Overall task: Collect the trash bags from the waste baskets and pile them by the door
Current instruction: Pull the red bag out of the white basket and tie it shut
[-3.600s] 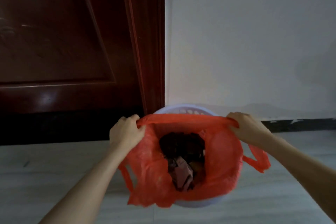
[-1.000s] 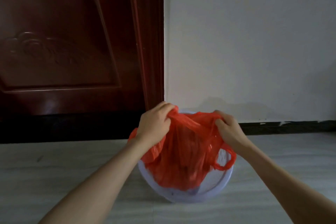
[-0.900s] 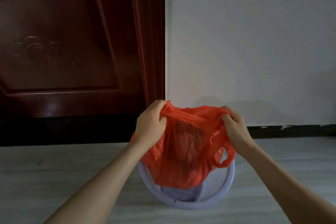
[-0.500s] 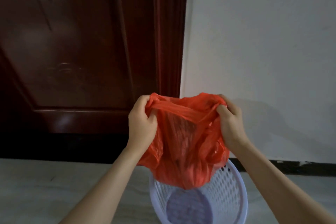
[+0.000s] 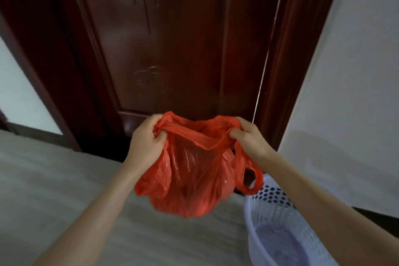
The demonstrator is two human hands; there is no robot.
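With the red trash bag lifted clear of the lavender waste basket at five o'clock, the left hand and right hand each clamp its gathered mouth, hanging above the floor before the door. Setting it down remains; other baskets are out of view.

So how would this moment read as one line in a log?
left hand: grips red bag | right hand: grips bag | bag: lifted clear of basket | facing door
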